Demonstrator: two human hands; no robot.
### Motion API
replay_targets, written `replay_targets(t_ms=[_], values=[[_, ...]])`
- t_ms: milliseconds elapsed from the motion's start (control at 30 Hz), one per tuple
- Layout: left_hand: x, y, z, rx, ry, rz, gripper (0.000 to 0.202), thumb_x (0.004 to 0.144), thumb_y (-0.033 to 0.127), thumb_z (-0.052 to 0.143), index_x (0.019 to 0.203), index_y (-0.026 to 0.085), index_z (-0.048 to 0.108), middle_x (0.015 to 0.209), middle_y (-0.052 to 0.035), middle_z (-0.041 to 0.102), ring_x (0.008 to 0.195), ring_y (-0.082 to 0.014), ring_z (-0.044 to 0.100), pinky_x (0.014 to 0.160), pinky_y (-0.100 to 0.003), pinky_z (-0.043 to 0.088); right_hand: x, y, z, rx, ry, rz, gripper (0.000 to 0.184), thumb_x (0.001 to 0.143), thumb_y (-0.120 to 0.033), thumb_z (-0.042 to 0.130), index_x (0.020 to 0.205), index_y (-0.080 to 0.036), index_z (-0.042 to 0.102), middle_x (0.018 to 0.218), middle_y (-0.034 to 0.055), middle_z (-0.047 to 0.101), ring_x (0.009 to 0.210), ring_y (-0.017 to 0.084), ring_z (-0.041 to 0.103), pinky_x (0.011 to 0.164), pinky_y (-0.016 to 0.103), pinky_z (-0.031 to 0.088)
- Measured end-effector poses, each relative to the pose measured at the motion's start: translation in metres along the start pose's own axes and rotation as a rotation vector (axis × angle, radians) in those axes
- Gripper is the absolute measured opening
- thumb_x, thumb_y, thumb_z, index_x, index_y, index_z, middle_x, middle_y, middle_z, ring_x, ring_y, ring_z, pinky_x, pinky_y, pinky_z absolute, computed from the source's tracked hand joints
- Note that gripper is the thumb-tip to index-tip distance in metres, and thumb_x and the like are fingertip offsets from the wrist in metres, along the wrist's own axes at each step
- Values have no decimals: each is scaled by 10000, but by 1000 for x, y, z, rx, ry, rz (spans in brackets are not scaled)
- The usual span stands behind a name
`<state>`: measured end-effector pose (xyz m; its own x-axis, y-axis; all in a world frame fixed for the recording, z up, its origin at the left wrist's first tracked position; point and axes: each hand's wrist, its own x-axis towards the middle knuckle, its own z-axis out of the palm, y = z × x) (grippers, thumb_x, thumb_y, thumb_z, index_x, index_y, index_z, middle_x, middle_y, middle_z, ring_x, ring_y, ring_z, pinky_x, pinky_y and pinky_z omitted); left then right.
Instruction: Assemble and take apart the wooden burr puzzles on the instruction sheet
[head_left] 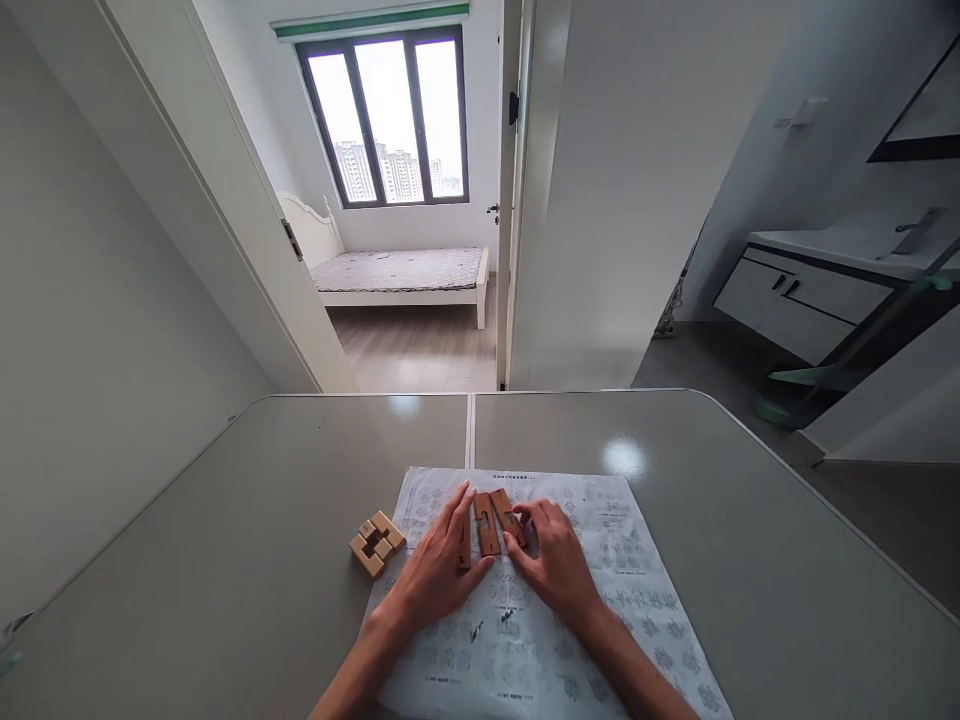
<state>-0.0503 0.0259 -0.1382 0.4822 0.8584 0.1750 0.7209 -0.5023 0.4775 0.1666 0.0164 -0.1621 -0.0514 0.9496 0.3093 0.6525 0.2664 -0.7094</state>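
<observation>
The left hand (439, 572) is laid flat, fingers spread, thumb and forefinger against three flat brown notched wooden strips (487, 522). The right hand (556, 560) is curled at the strips' right edge; whether they are pinched or merely touched cannot be told. The strips lie side by side between both hands. A white printed paper sheet (637, 570) is spread beneath. A pale interlocked wooden block (377, 543) is seen just left of the left hand, on the grey table (225, 560).

The left hand (435, 575) covers the lower end of the left strip (466, 535). The right hand (556, 562) hides the near end of the right strip (507, 515). Print on the sheet (637, 570) is too small to read. Both forearms and the sheet's near edge run off the bottom of the frame.
</observation>
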Motion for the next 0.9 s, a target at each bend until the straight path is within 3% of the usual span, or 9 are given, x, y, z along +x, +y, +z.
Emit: replay_targets(t_ms=[133, 233, 400, 533, 900], values=[[-1, 0, -4, 67, 49, 31, 834, 929, 281, 626, 1630, 279, 173, 1659, -114, 331, 1486, -285, 420, 1193, -453, 433, 0, 3, 1, -19, 33, -1, 196, 920, -274, 620, 1105, -210, 626, 1002, 81, 643, 944, 269, 599, 883, 417, 494], [-2, -1, -6, 144, 129, 28, 813, 889, 351, 690, 1588, 269, 283, 1554, -132, 466, 1423, -320, 482, 1163, -486, 449, 0, 6, 2, -39, 66, 12, 170, 924, -265, 613, 1084, -209, 622, 986, 77, 646, 928, 263, 601, 876, 409, 492], [-4, 0, -7, 180, 199, -43, 640, 883, 432, 699, 1434, 247, 431, 1264, -106, 625, 1114, -297, 669, 950, -469, 575, 0, 10, 1, -36, 84, 17, 148, 932, -268, 607, 1070, -214, 616, 990, 69, 653, 922, 254, 603, 876, 404, 495], [-3, 3, -8, 186, 172, -88, 507, 891, 380, 671, 1332, 232, 469, 1139, -79, 650, 971, -280, 704, 818, -425, 600, 1, 11, 0, -41, 69, 14, 150, 931, -288, 614, 1063, -218, 621, 977, 64, 655, 908, 256, 604, 870, 408, 494], [-1, 7, -4, 82, 129, -86, 383, 932, 271, 603, 1298, 262, 488, 1233, -78, 610, 1057, -273, 679, 892, -448, 587, 0, 11, 2, -72, 92, 16, 122, 923, -284, 623, 1026, -219, 624, 994, 74, 663, 929, 270, 604, 870, 408, 484]])
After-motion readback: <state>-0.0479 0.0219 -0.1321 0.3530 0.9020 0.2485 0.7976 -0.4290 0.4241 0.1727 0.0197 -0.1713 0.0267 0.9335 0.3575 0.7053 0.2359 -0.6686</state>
